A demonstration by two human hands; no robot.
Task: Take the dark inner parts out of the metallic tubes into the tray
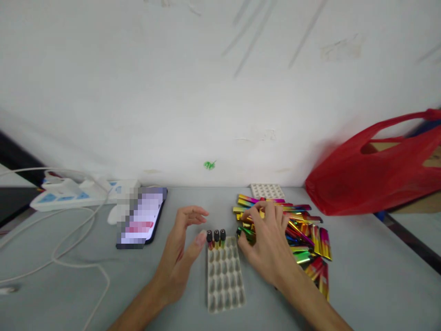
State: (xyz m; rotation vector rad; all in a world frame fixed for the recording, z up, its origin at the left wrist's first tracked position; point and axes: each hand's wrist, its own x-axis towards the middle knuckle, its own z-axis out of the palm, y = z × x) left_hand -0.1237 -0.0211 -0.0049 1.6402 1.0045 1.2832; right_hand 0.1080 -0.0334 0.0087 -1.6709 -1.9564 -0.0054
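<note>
The step in hand looks like picking one piece out of the heap of shiny slim pieces [305, 230], which lies on the right and carries red, gold, green and purple colours. The right hand [265, 243] reaches over its left part, fingers bent downward and a little apart, thumb low beside the dark end of a green piece [246, 234] — whether they pinch it, I cannot tell. The left hand [177, 262] has its fingers close together and its thumb spread away from them, with nothing gripped between; the thumb tip is right by the pale cell tray [225, 275] in the middle. Three black-topped pieces [217, 236] stand in that tray's far row, from the left side, and the nearer cells show their hollows. As I judge it, the next move calls for a firm hold on a single piece, without dragging its neighbours, and the left thumb kept from knocking the standing ones.

Beyond, a scuffed white wall [172, 101] rises behind the grey table [138, 285]. A red bag [347, 184] slumps at the far right; a white power strip [74, 200] with loose cables [108, 279] lies far left, a phone [148, 215] nearer the middle. Smaller yet — a second tray [267, 191] against the wall and a green mark [209, 165] on it.
</note>
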